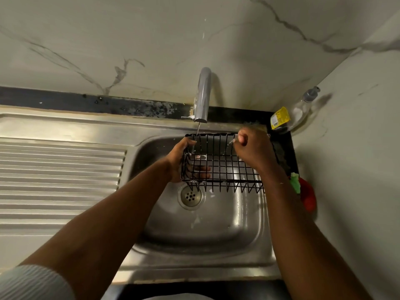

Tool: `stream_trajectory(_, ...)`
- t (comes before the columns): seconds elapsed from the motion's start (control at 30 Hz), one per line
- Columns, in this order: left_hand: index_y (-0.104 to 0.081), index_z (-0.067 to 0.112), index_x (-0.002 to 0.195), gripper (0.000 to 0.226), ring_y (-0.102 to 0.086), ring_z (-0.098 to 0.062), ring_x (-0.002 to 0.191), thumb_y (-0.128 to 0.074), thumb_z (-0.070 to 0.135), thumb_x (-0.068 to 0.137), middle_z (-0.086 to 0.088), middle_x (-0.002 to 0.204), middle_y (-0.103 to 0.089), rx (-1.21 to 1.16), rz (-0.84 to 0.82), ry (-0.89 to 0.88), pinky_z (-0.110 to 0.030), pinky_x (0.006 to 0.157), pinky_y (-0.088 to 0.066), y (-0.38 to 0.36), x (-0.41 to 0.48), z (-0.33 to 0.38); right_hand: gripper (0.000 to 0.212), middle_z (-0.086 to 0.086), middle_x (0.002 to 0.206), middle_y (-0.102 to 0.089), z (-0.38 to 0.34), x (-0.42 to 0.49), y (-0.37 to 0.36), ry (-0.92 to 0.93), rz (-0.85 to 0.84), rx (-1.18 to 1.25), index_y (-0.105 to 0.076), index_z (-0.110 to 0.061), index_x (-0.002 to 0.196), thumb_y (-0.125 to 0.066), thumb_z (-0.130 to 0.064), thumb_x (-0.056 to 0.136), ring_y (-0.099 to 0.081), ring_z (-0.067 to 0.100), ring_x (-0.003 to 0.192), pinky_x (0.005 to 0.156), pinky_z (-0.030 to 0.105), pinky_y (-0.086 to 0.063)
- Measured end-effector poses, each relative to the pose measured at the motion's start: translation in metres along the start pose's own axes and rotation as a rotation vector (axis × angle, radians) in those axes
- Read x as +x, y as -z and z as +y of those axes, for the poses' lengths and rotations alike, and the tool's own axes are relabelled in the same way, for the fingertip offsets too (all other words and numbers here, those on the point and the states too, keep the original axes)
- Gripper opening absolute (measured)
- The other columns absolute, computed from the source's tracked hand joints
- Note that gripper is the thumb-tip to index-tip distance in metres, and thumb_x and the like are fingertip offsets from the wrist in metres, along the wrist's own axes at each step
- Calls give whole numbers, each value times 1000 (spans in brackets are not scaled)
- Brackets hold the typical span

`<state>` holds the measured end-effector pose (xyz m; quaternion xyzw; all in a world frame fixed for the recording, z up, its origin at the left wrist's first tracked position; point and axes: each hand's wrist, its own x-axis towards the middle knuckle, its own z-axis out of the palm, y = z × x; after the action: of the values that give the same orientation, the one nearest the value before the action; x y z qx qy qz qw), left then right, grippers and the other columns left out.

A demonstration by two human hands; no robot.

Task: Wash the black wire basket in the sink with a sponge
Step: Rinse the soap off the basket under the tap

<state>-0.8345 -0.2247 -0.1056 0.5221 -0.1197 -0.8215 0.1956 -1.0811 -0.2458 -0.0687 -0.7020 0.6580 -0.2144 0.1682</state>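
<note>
The black wire basket point(225, 167) hangs over the steel sink point(216, 230), held up under the tap point(202, 96). A thin stream of water runs from the spout onto the basket's far left corner. My left hand point(184, 159) grips the basket's left end, with its fingers showing through the wires underneath. My right hand point(253, 148) is curled over the far right rim, pinching the wires there. A green sponge point(295, 184) lies on the ledge right of the sink, on something red. Neither hand holds it.
A ribbed steel drainboard point(60, 180) stretches to the left. A clear pump bottle point(303, 107) and a yellow-labelled bottle point(280, 118) stand in the back right corner. The drain point(190, 197) sits below the basket. Marble-patterned walls close the back and right.
</note>
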Motion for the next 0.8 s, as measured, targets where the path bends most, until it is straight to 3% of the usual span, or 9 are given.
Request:
stream_trajectory(0.07,-56,8,142,75,-69,-47,119,-54,64,91,-29,129,-69,17,-9,-8,-50,96,-56,0,3,0,23,-4,78,-53,0,3,4,57,169,-81,-47,-20,70,-67,-14,80,-50,17,73,59,27,-36)
stream_trajectory(0.17,-63,6,136,75,-67,-45,122,-51,65,91,-26,131,-70,58,6,-56,-52,104,-52,9,6,0,15,2,97,-57,6,1,1,21,327,-217,-55,-18,87,-67,-17,78,-51,23,93,72,33,-44)
stream_trajectory(0.3,-61,5,138,64,-66,-49,122,-47,52,96,-28,131,-69,94,74,-176,-52,104,-49,29,-4,4,55,8,128,-59,12,-12,-18,-205,203,-210,-50,-17,127,-77,-28,81,-56,29,118,84,32,-44)
stream_trajectory(0.37,-63,5,133,57,-69,-46,116,-46,46,99,-26,125,-72,99,97,-237,-48,97,-50,38,-12,7,54,7,123,-63,14,-14,-30,-348,72,-66,-47,-22,133,-75,-28,88,-64,27,109,81,33,-50)
stream_trajectory(0.43,-67,8,122,47,-71,-39,101,-47,43,100,-24,121,-74,112,134,-268,-41,83,-53,46,-20,11,36,5,109,-68,18,-14,-39,-463,-92,132,-46,-32,128,-64,-29,97,-69,25,88,76,38,-56)
stream_trajectory(0.5,-69,10,120,45,-72,-35,94,-51,45,99,-24,122,-74,112,190,-270,-38,77,-54,57,-25,12,21,6,109,-71,21,-14,-48,-511,-203,330,-49,-38,124,-53,-29,105,-72,25,81,69,40,-60)
stream_trajectory(0.57,-68,11,119,43,-73,-33,90,-53,46,99,-22,120,-73,123,211,-261,-39,78,-55,66,-31,10,17,5,110,-72,23,-13,-57,-506,-249,402,-51,-36,122,-47,-27,108,-74,27,83,61,36,-59)
stream_trajectory(0.67,-66,12,124,51,-73,-34,97,-58,55,97,-20,119,-72,168,208,-266,-44,88,-56,72,-40,8,11,5,106,-72,14,-16,-67,-468,-229,356,-50,-36,117,-43,-32,110,-76,24,69,58,44,-64)
stream_trajectory(0.8,-63,14,128,69,-69,-35,103,-60,68,85,-18,114,-71,232,192,-265,-45,86,-55,78,-56,14,21,11,107,-68,-13,-20,-70,-534,-233,393,-52,-18,128,-42,-25,111,-74,28,80,38,21,-50)
